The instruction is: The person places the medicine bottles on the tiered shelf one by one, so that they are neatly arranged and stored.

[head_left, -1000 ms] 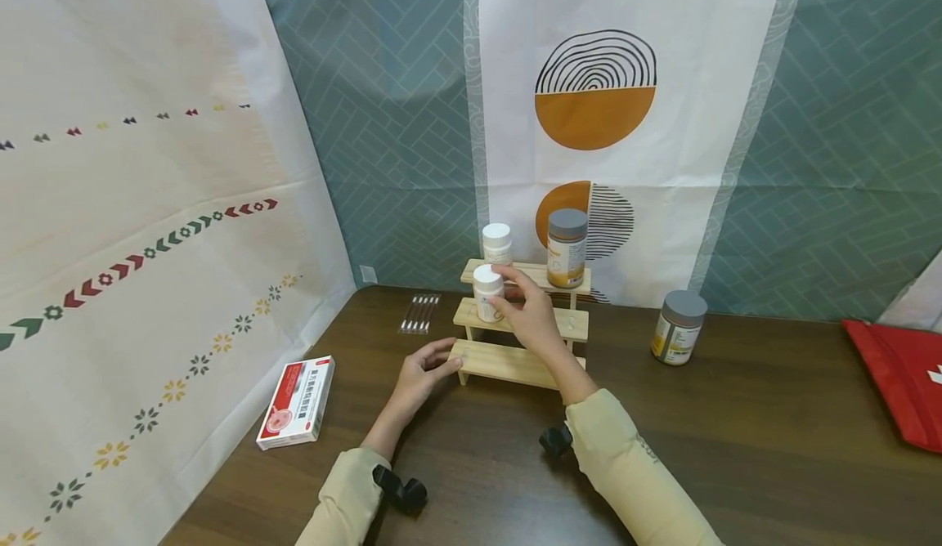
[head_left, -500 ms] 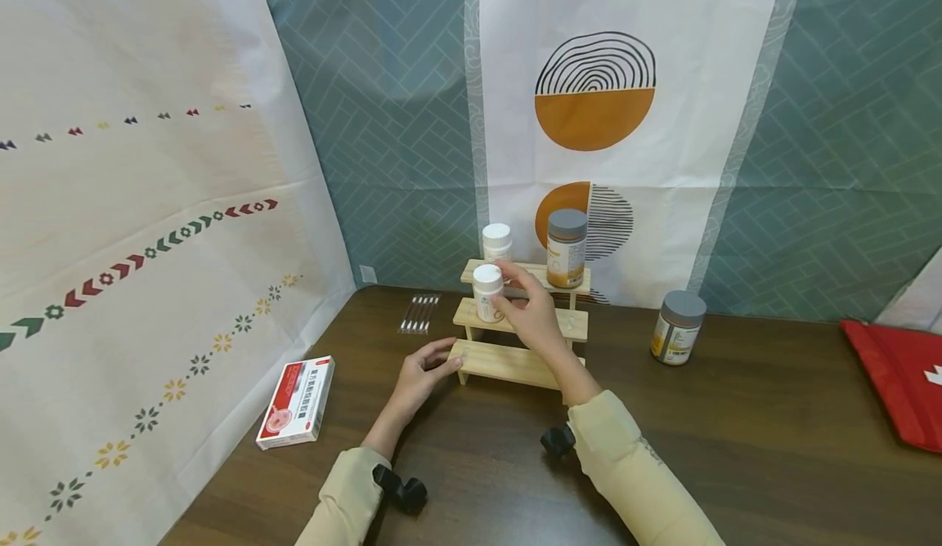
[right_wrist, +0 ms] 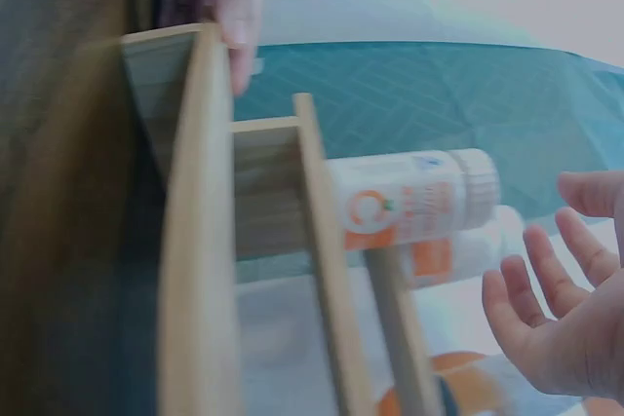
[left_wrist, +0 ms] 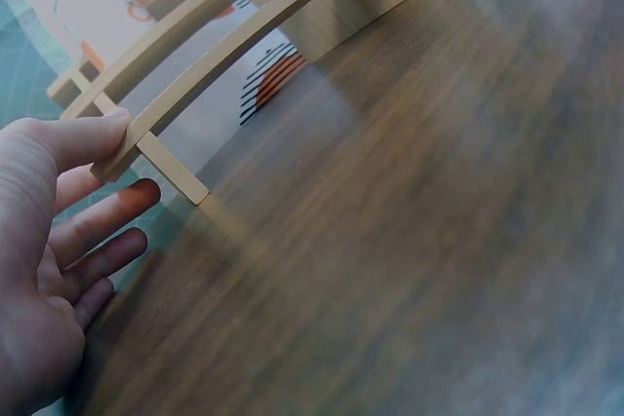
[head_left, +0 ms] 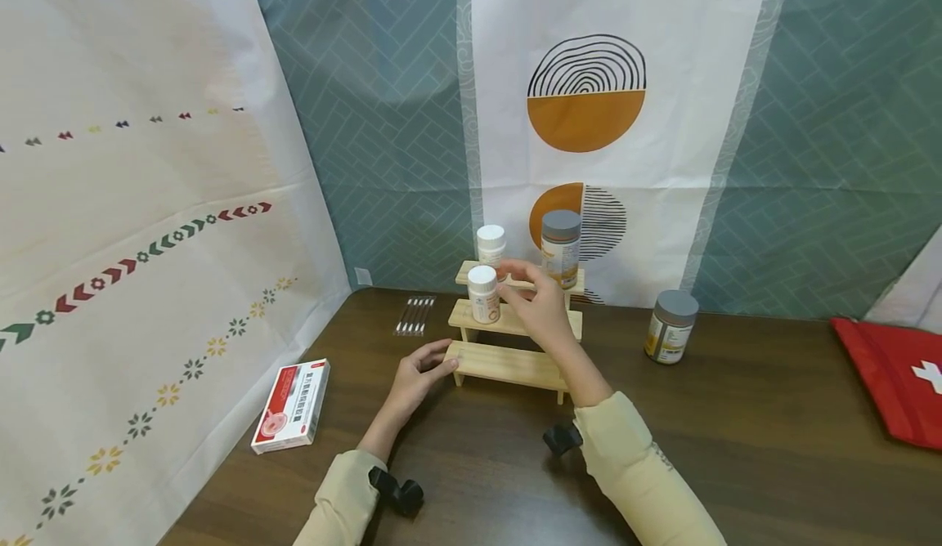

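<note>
A three-step wooden display stand (head_left: 508, 366) stands on the table. Its bottom step's left end is pinched by my left hand (head_left: 414, 378), thumb on top and the index finger beneath; the other fingers spread loosely in the left wrist view. On the middle step, at the left, a white pill bottle (head_left: 484, 305) stands upright, an orange C on its label (right_wrist: 370, 211). My right hand (head_left: 540, 309) is just right of that bottle, fingers parted and holding nothing; the right wrist view shows a gap between them. Behind, on the top step, are another white bottle (head_left: 491, 239) and a grey-lidded jar (head_left: 561, 256).
Right of the stand is a second grey-lidded jar (head_left: 670, 329). A red pouch (head_left: 890, 374) with a white cross lies at the far right. Left lie a packet of cotton swabs (head_left: 414, 317) and a red-and-white medicine box (head_left: 293, 407). Patterned cloths hang behind and at left.
My right hand has let go of the white pill bottle and drawn slightly away to the right. The bottle stays on the middle step. My left hand keeps its place.
</note>
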`<action>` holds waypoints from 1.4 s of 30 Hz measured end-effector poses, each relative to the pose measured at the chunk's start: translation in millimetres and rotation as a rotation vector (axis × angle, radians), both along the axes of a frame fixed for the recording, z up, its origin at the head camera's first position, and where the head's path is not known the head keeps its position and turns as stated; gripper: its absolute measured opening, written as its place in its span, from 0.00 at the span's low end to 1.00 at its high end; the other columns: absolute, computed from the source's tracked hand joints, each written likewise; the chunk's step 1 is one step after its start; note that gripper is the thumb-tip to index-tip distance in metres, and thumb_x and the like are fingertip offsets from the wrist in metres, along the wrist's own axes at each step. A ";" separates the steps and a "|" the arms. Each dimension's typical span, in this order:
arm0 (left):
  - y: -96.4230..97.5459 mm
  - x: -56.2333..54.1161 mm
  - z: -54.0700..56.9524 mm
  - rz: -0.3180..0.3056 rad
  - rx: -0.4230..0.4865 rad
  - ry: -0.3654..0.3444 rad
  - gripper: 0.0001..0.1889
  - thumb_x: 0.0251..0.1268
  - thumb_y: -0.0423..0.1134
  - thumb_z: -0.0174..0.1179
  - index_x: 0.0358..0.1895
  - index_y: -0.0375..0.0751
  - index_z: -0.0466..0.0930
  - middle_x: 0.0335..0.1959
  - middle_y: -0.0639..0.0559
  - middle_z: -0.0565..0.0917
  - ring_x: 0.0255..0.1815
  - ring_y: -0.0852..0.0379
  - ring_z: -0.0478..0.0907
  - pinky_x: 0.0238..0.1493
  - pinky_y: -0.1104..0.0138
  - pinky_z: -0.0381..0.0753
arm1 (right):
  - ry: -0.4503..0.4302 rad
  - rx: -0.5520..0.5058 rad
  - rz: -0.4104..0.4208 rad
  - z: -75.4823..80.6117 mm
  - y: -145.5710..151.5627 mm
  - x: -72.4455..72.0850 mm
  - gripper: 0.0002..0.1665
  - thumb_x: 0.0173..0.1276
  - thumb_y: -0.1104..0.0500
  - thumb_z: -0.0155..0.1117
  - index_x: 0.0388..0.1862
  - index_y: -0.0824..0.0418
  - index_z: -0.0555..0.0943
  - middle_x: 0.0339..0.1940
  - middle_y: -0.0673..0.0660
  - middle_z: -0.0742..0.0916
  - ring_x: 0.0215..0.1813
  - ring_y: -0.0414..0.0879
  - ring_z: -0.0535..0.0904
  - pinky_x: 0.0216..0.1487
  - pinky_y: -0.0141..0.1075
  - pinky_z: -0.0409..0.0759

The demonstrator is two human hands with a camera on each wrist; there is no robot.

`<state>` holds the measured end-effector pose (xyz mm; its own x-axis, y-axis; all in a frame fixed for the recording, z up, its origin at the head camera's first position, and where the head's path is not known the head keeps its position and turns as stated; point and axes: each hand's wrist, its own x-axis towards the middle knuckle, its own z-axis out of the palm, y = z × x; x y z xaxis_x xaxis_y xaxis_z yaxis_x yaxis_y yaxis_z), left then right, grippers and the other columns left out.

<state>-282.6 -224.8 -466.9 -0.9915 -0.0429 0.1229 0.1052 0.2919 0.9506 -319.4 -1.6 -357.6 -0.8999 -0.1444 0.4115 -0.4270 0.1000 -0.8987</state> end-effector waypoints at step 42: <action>0.2 1.6 -2.7 -0.001 0.051 0.026 0.22 0.63 0.34 0.65 0.61 0.35 0.77 0.45 0.35 0.86 0.41 0.63 0.81 0.43 0.71 0.75 | -0.039 0.282 -0.305 27.4 198.4 20.4 0.22 0.73 0.45 0.57 0.61 0.52 0.77 0.40 0.19 0.76 0.47 0.19 0.71 0.44 0.19 0.68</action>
